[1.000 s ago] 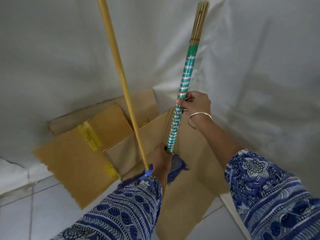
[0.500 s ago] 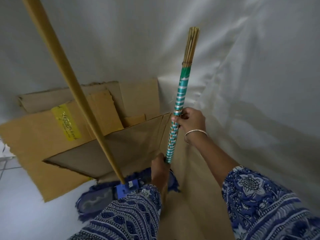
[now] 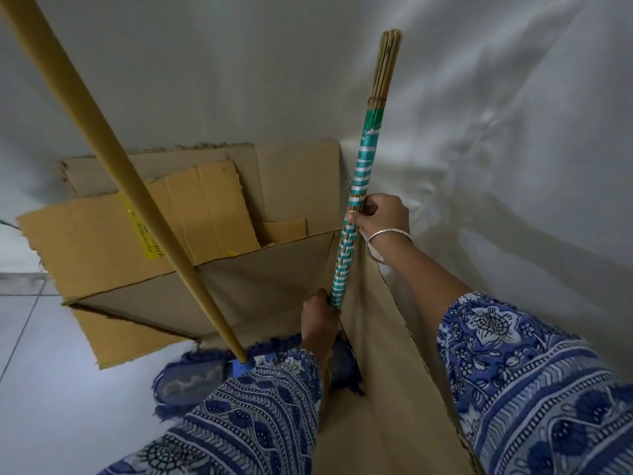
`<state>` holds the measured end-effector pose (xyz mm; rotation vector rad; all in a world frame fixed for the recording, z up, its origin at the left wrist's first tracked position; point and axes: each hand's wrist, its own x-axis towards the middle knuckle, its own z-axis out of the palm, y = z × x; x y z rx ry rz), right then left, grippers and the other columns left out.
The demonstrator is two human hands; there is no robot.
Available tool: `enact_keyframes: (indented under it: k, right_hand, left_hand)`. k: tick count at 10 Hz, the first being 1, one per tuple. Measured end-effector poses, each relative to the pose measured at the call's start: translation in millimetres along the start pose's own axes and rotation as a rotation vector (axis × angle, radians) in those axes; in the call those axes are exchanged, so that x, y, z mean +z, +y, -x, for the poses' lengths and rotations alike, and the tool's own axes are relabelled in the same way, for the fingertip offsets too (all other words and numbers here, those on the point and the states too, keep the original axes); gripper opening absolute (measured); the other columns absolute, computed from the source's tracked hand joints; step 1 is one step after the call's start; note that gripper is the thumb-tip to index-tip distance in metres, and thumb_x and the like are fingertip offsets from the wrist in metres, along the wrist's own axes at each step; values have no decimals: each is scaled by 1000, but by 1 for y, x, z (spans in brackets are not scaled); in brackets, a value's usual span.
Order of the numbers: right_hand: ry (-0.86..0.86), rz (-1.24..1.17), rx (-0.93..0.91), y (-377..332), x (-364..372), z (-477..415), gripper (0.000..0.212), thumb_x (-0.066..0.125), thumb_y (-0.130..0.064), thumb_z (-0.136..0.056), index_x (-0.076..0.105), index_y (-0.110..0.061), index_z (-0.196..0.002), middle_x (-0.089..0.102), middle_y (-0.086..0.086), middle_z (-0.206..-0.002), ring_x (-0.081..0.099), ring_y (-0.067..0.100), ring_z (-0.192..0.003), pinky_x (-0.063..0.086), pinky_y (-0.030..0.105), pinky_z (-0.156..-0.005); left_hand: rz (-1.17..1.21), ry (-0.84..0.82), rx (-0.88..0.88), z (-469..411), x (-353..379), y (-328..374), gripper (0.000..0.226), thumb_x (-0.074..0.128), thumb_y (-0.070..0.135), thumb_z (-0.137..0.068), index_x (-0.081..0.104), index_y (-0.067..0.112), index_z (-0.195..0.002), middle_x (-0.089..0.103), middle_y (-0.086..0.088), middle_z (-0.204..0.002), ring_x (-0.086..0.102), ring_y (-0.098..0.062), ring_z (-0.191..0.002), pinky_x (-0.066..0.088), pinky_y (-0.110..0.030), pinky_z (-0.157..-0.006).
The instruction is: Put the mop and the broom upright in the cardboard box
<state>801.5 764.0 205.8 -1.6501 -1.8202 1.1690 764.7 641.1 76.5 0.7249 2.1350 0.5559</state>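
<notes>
A broom (image 3: 356, 197), its handle wound in teal and white bands with bare sticks at the top, stands almost upright inside the open cardboard box (image 3: 274, 265). My right hand (image 3: 380, 221) grips the handle at mid height. My left hand (image 3: 318, 320) holds its lower end down inside the box. The mop (image 3: 130, 186) has a long yellow pole that leans up to the left; its blue fringed head (image 3: 191, 378) rests at the bottom of the box, partly behind my left sleeve.
The box flaps (image 3: 102, 248) spread open to the left and back, one bearing a yellow label. A white cloth backdrop (image 3: 479, 132) hangs close behind and to the right of the box. Pale floor tiles (image 3: 30, 337) show at the left.
The view has tilted down and closer to the box, so more of the mop head shows. Both hands keep their hold on the broom, which has sunk slightly lower.
</notes>
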Motion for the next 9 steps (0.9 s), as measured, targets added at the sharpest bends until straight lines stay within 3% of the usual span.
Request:
enact_keyframes:
  k: [1,3,5,6,8,9]
  right_hand:
    - [6,54,3,0,5,-9,26,69,-7,-76,70,-1,-102,73,18,-104,68,28,-95,52,30,-84]
    - [0,69,9,-1,6,-15,28,66,-5,-79,68,0,-106,71,19,-109,67,29,-100,45,23,-78]
    - [-15,60,48,-4,-1,-2,35,69,-8,-77,65,1,-111,69,19,-115,64,31,-105,49,32,-88]
    - [18,57,60,-18,-6,13,42,68,-11,-79,59,2,-117,65,19,-122,61,32,-111,47,34,-92]
    - [149,131,-111,-82,-24,41,47,63,-21,-83,51,0,-124,57,20,-129,49,34,-122,42,37,-98]
    - [257,285,-310,-142,-46,75,68,61,-30,-84,34,-1,-139,35,20,-148,24,34,-140,26,41,-113]
  left_hand:
    - [-7,-3,-4,-8,-1,1,19,60,7,-83,59,-3,-100,68,-20,-106,63,-33,-96,45,-31,-70]
    - [-15,-18,-28,-17,-2,5,22,55,9,-86,59,-5,-103,67,-22,-109,63,-34,-99,46,-32,-70]
    - [-40,-63,-17,3,-19,10,25,54,9,-88,56,-6,-108,64,-22,-114,61,-34,-105,52,-40,-86]
    - [-15,-35,15,15,-42,18,24,52,8,-87,54,-6,-107,62,-22,-114,59,-34,-105,51,-40,-86]
    - [-42,107,229,38,-132,64,34,50,5,-89,50,2,-123,53,-17,-130,53,-31,-117,47,-38,-94]
    - [-91,219,481,72,-199,95,34,47,11,-92,47,7,-126,52,-12,-131,56,-31,-112,51,-41,-88]
